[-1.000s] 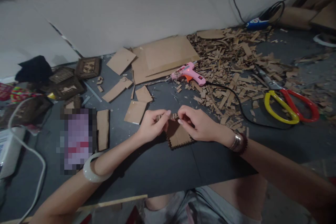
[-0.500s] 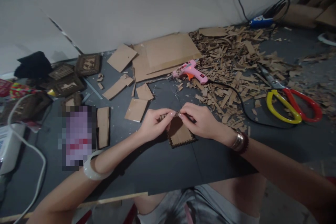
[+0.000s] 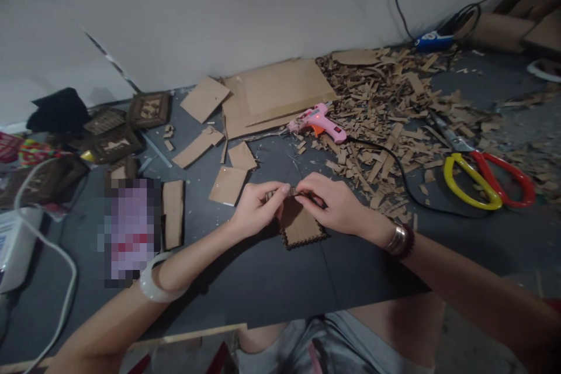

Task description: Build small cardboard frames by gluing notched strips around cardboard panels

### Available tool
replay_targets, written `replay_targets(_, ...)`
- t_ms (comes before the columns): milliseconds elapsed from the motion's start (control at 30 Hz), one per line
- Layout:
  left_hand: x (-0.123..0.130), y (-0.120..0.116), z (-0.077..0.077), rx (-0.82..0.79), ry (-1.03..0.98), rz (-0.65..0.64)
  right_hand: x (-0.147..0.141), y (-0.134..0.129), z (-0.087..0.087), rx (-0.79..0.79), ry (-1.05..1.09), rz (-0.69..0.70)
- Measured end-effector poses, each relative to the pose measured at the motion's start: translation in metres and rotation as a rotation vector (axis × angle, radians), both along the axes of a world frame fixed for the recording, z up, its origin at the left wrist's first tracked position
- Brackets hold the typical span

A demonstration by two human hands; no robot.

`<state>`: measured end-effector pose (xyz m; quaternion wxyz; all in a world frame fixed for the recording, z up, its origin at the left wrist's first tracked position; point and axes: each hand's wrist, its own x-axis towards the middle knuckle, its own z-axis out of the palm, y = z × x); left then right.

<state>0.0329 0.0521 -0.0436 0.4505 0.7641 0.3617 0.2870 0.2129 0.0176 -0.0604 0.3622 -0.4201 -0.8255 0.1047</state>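
Note:
A small cardboard piece [image 3: 301, 223] with a dark scalloped trim along its near edge lies on the dark table in front of me. My left hand [image 3: 259, 205] pinches its far left corner, thumb and finger pressed together. At the far right part of the same edge, my right hand [image 3: 329, 201] is closed, fingertips together on a thin dark strip at the edge. The fingers partly hide the far edge of the piece. Beyond my hands lies a pink glue gun [image 3: 319, 121], with a small light glowing on it.
Cardboard scraps [image 3: 377, 128] are heaped behind and to the right. Scissors [image 3: 473, 178] with yellow and red handles lie right. Cardboard squares [image 3: 228, 184], framed cardboard pieces [image 3: 149, 108], a blurred purple item [image 3: 131, 225] and a white power strip [image 3: 17, 245] are left.
The fingertips of my right hand have drawn slightly away from my left ones, and more of the strip at the far edge shows between them. The left hand has hardly moved.

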Motion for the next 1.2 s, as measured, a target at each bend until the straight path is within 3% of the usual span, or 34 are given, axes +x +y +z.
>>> replay_targets(267,0.000,0.001,-0.002,-0.085,-0.038,0.048,-0.001,0.001,-0.003,0.028,-0.033,-0.017)
replay_targets(433,0.000,0.002,-0.004,-0.151,-0.066,0.098,0.003,0.006,-0.001,0.106,0.115,-0.378)
replay_targets(500,0.000,0.002,-0.005,-0.165,-0.073,0.096,0.004,0.008,0.001,0.127,0.138,-0.429)
replay_targets(700,-0.001,0.000,-0.008,-0.136,-0.057,0.048,-0.002,0.000,0.000,0.134,0.137,-0.139)
replay_targets(1200,-0.003,-0.004,-0.001,0.139,0.041,-0.170,-0.006,-0.002,0.003,0.085,0.267,-0.182)
